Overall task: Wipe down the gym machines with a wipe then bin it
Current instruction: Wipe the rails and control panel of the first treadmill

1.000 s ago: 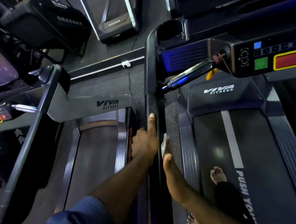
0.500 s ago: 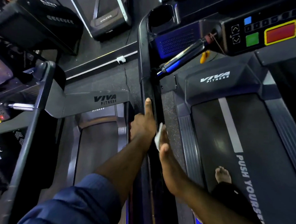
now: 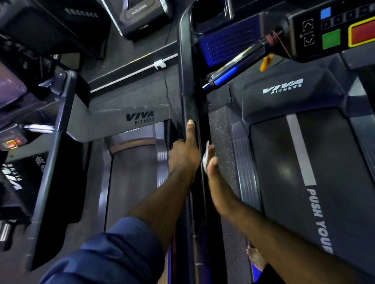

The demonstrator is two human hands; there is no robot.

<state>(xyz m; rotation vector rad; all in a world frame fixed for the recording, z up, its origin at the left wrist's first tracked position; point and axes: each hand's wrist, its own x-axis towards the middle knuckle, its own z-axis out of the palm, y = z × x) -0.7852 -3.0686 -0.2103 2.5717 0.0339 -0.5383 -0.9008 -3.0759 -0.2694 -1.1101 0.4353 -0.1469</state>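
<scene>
A black treadmill handrail [image 3: 187,82] runs up the middle of the head view. My left hand [image 3: 185,151] grips its left side, thumb laid along the top of the rail. My right hand [image 3: 212,165] presses a white wipe [image 3: 205,158] flat against the rail's right side; only a thin edge of the wipe shows between palm and rail. The rail leads up to the treadmill console [image 3: 347,31] with its green and red buttons.
I stand on the right treadmill's belt [image 3: 293,192], my bare foot [image 3: 255,258] at its left edge. A second Viva Fitness treadmill [image 3: 132,160] sits on the left, with its own black upright [image 3: 54,155]. A chrome side handle [image 3: 235,68] juts out under the console.
Both hands have slid together a short way up the handrail, the wipe moving with my right palm. The camera has tilted so the console looks nearer.
</scene>
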